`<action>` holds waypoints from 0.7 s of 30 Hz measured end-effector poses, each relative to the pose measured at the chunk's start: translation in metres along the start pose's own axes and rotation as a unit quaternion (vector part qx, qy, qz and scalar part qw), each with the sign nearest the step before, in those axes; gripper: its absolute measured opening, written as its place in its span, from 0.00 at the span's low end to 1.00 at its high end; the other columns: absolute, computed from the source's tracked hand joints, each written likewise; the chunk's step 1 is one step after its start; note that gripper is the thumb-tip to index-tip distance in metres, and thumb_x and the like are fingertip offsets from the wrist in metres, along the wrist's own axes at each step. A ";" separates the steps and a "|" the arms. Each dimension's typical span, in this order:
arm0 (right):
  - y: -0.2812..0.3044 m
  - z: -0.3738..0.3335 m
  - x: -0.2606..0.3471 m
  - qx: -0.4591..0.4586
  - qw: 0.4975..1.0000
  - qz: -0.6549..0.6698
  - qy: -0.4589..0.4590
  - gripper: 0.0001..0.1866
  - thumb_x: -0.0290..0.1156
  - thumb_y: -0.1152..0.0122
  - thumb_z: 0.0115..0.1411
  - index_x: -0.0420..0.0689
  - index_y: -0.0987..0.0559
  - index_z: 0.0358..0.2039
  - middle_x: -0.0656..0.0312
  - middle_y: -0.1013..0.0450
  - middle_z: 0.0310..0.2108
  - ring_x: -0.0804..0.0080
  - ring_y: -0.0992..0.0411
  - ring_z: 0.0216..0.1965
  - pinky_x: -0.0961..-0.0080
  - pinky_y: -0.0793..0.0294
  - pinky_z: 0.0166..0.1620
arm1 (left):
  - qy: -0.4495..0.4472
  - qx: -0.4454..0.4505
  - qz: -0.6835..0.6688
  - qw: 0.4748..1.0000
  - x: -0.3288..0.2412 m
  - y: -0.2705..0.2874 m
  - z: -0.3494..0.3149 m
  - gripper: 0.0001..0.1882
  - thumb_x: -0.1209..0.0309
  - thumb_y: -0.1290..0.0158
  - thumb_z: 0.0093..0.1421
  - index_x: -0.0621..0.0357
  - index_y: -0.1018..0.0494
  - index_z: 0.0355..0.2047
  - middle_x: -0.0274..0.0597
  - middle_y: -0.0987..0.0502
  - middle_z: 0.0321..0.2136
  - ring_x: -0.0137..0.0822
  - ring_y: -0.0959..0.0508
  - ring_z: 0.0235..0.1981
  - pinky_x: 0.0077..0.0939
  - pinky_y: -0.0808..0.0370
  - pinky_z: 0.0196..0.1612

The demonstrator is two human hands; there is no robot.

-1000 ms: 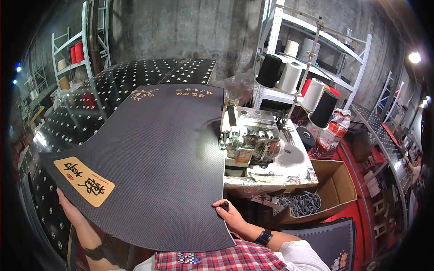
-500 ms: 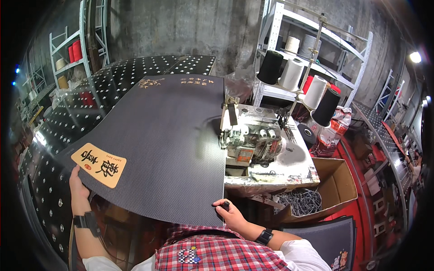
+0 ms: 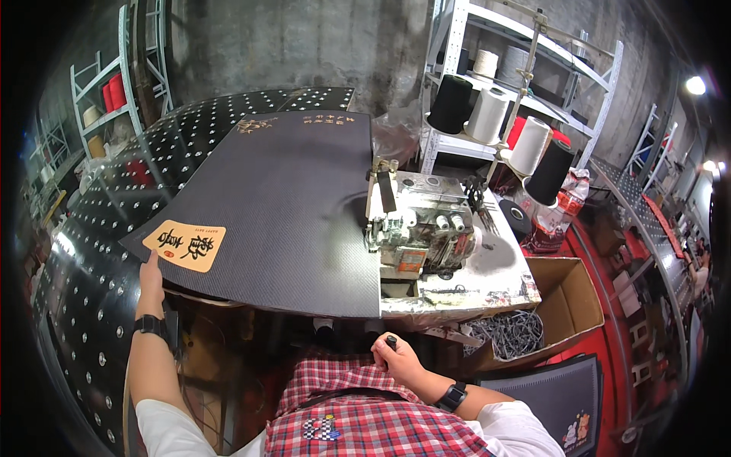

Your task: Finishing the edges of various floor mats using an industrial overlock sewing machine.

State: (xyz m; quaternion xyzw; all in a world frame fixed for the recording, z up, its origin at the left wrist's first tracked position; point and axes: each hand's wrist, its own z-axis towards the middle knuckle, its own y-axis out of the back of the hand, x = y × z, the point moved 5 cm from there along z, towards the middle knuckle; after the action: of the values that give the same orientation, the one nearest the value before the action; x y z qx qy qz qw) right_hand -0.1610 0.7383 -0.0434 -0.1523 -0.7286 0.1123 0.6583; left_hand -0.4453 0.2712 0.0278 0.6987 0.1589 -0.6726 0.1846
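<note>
A large dark grey textured floor mat [image 3: 289, 190] with gold lettering at its far end lies across the table, its right edge alongside an overlock sewing machine [image 3: 422, 217]. A cream label-like panel [image 3: 199, 247] with black characters is on its near left corner. My left hand [image 3: 151, 280] pinches the mat's edge by that panel, thumb on top and the other fingers hidden underneath. Off the mat, in front of my checked apron, my right hand [image 3: 402, 362] is closed round a small black stick-like tool [image 3: 391, 342]; most of it is hidden in the fist.
The black table [image 3: 84, 305] is studded with metal rollers. Thread cones [image 3: 485, 114] stand above the machine, before a white shelf [image 3: 457, 46]. Right of the machine sit a cardboard box [image 3: 571, 289] and dark trimmings [image 3: 506, 335]. Another mat [image 3: 544, 396] lies low at the right.
The mat has slid away from me, its near edge now farther from my body. My left hand moved with it. My right hand has left the mat's right corner and drawn back toward my apron.
</note>
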 end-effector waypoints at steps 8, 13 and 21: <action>0.009 0.002 -0.011 -0.028 0.999 -0.024 -0.037 0.09 0.34 0.57 0.59 0.42 0.34 0.27 0.68 0.40 0.14 0.83 0.44 0.15 0.85 0.41 0.20 | -0.213 0.002 0.339 0.916 -0.024 -0.052 0.017 0.20 0.60 0.60 0.57 0.67 0.33 0.39 0.55 0.29 0.37 0.50 0.30 0.40 0.34 0.36 0.41; 0.011 0.006 -0.013 -0.036 0.998 -0.024 -0.048 0.10 0.35 0.57 0.59 0.42 0.34 0.27 0.68 0.41 0.13 0.83 0.44 0.15 0.86 0.42 0.19 | -0.219 -0.010 0.420 0.880 -0.029 -0.070 0.029 0.22 0.57 0.60 0.57 0.67 0.32 0.37 0.57 0.28 0.33 0.54 0.30 0.37 0.38 0.35 0.39; 0.009 0.014 -0.015 -0.036 0.998 -0.023 -0.045 0.10 0.34 0.57 0.59 0.42 0.34 0.27 0.68 0.41 0.12 0.83 0.45 0.14 0.85 0.43 0.18 | -0.220 -0.022 0.441 0.870 -0.028 -0.075 0.033 0.26 0.52 0.60 0.55 0.68 0.31 0.33 0.59 0.28 0.31 0.54 0.30 0.36 0.39 0.34 0.37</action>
State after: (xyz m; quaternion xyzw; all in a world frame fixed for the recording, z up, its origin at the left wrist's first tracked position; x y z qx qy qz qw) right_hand -0.1725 0.7418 -0.0623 -0.1539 -0.7640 0.0781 0.6217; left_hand -0.5108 0.3226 0.0515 0.5255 -0.1962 -0.6542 0.5073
